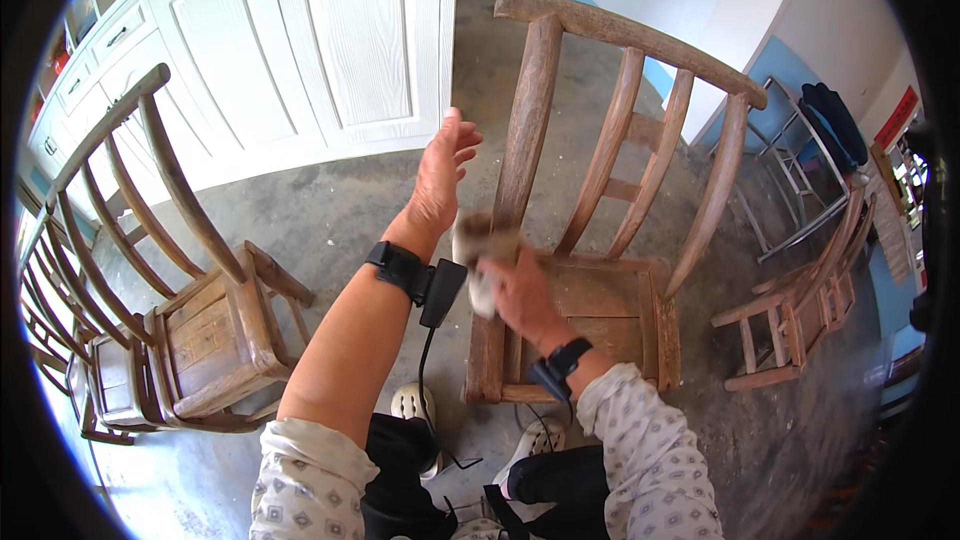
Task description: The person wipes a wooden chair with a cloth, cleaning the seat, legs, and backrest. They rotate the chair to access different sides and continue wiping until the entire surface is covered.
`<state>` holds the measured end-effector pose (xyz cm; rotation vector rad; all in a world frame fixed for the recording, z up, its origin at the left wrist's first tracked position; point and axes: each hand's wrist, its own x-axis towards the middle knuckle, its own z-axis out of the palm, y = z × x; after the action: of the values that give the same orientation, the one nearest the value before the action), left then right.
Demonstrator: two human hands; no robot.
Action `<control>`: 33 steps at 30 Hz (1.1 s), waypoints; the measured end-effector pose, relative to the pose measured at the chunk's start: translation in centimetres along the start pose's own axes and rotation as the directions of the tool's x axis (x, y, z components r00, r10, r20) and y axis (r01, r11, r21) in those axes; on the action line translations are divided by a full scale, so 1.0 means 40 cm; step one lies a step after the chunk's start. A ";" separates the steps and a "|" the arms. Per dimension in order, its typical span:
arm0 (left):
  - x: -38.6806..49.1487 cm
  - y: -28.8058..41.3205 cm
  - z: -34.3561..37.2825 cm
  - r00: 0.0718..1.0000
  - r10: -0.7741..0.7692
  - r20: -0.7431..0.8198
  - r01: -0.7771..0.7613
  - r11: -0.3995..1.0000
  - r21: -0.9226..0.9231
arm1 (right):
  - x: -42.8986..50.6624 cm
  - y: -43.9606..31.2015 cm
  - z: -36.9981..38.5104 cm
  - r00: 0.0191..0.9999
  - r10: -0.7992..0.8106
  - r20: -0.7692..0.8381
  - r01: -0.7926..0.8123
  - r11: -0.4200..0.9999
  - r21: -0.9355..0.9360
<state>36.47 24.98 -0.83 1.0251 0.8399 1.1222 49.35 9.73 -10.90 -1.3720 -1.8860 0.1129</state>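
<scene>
A wooden chair (517,120) with a slatted back stands before me, its panelled seat towards me. My right hand (521,292) is closed on a light-and-brown cloth (480,251), blurred, at the foot of the chair's left back post. Whether the cloth touches the post all along cannot be told. My left hand (442,165) is raised to the left of that post, fingers apart, holding nothing. Both wrists bear black straps with small devices, and a cable hangs from the left one.
Several wooden chairs (217,322) stand at the left by a white cabinet (360,45). A small wooden chair (795,322) lies at the right near a metal frame (795,229) with dark cloth on it. My feet in light clogs (409,401) are below.
</scene>
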 end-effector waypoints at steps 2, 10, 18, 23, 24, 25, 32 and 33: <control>-0.005 0.013 0.025 0.990 0.084 0.109 -0.092 0.993 0.069 | -0.057 0.015 0.023 0.995 0.008 0.100 -0.006 1.000 -0.012; 0.022 0.022 0.182 0.980 0.180 0.089 -0.190 0.975 0.113 | 0.143 0.037 -0.247 0.988 0.130 -0.084 -0.123 0.989 0.087; 0.012 0.022 0.205 0.977 0.207 -0.056 -0.173 0.916 0.361 | 0.574 -0.053 -0.527 0.877 -0.115 -0.466 -0.002 0.970 -0.243; 0.017 0.018 0.219 0.901 0.421 -0.100 -0.245 0.686 0.685 | 0.659 -0.089 -0.361 0.917 -0.289 -0.276 0.093 0.826 -0.556; 0.016 0.015 0.219 0.897 0.431 -0.097 -0.263 0.698 0.666 | 0.663 -0.080 -0.350 0.844 -0.411 -0.344 0.164 0.808 -0.566; 0.014 0.012 0.218 0.893 0.439 -0.095 -0.282 0.714 0.641 | 0.664 -0.064 -0.352 0.807 -0.453 -0.378 0.177 0.797 -0.577; 0.024 0.000 0.205 0.915 0.394 -0.091 -0.260 0.747 0.612 | 0.530 0.173 -0.627 0.893 -0.165 -0.418 -0.162 0.750 -0.642; 0.026 -0.002 0.204 0.914 0.396 -0.084 -0.270 0.752 0.601 | 0.491 0.217 -0.691 0.884 -0.188 -0.428 -0.172 0.721 -0.671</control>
<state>44.24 24.22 1.70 1.6410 1.2485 1.3269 71.36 19.86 14.35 -1.6703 -1.5447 -0.9668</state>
